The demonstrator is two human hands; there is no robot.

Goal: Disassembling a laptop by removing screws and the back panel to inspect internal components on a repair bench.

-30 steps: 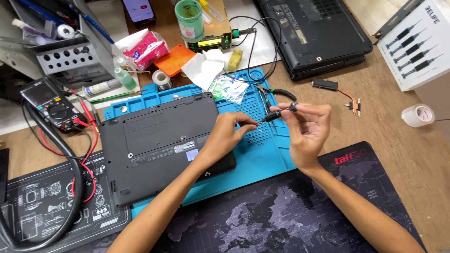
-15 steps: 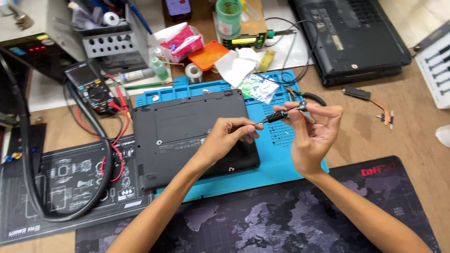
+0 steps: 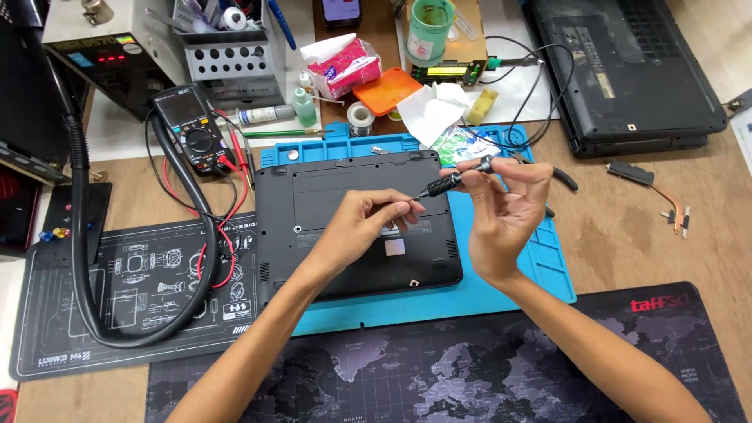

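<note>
Right hand (image 3: 505,211) raised above the blue work mat (image 3: 501,274), fingers curled, thumb and fingertips pinched on the upper end of a small precision screwdriver (image 3: 454,180). Tool lies slanted, handle up-right near the fingertips, tip pointing down-left. Left hand (image 3: 364,227) reaches in from lower left, palm down, fingertips closed narrowly at the tool's tip end; whether they pinch the bit itself or a tiny screw there is too small to tell. Both forearms cross the dark map-print desk mat (image 3: 439,376) at the near edge.

The screwdriver hangs in the air over the right rear part of the small black laptop (image 3: 352,219), which lies base-up on the blue mat. It touches neither.

Risks, as judged: anything small at the tip could slip from the left pinch and drop onto the laptop base or roll off the mat among the clutter. The slim tip sits close to the left fingertips; a slip of the right-hand grip could jab them or scratch the casing.

Nearby: multimeter (image 3: 192,129) with red and black leads at left, thick black hose (image 3: 78,235), solder roll (image 3: 360,117), second laptop (image 3: 627,70) upper right on the wooden surface (image 3: 650,251).
</note>
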